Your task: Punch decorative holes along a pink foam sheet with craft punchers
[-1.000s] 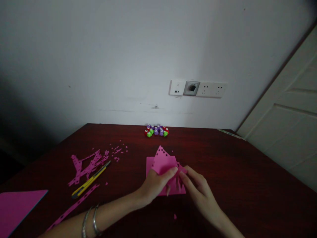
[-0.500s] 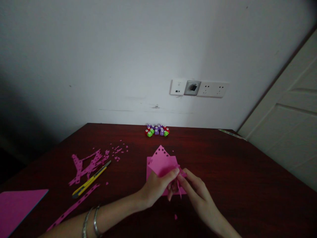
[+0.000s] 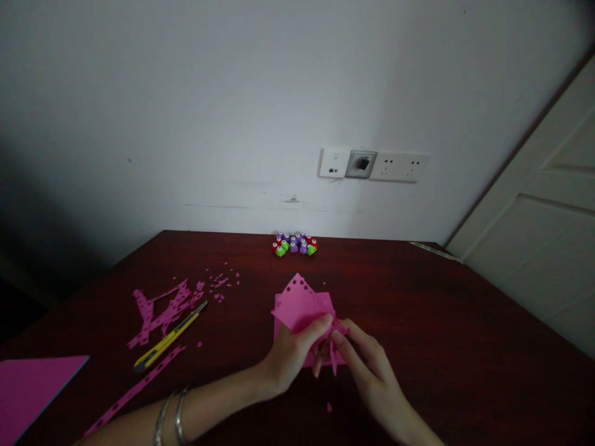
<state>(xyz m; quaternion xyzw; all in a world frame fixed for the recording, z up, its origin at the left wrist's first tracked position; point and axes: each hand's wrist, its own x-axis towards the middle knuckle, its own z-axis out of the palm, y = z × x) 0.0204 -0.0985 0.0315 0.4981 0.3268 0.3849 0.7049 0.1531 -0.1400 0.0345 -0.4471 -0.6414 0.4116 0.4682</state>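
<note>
My left hand (image 3: 295, 350) grips a sheet of pink paper (image 3: 300, 303) with its thumb on top. Star-shaped holes run along the sheet's far corner, which points away from me. At the sheet's right edge, the fingers of my right hand (image 3: 367, 356) pinch the paper, where a thin pink strip (image 3: 334, 359) hangs down. Whether that strip is still joined to the sheet I cannot tell. Another pink sheet (image 3: 332, 302) lies flat on the table beneath both hands. A small pink scrap (image 3: 330, 407) rests nearer to me.
To the left lie a yellow utility knife (image 3: 170, 339), punched pink strips (image 3: 160, 316), tiny cut-outs (image 3: 220, 282) and a long punched strip (image 3: 134, 391). A pink stack (image 3: 37, 390) sits at the left edge. Several small coloured craft punches (image 3: 294, 244) stand by the wall.
The held sheet has tilted slightly, its far corner shifting a little to the left. The hanging strip has swung slightly left. Both hands keep their grip.
</note>
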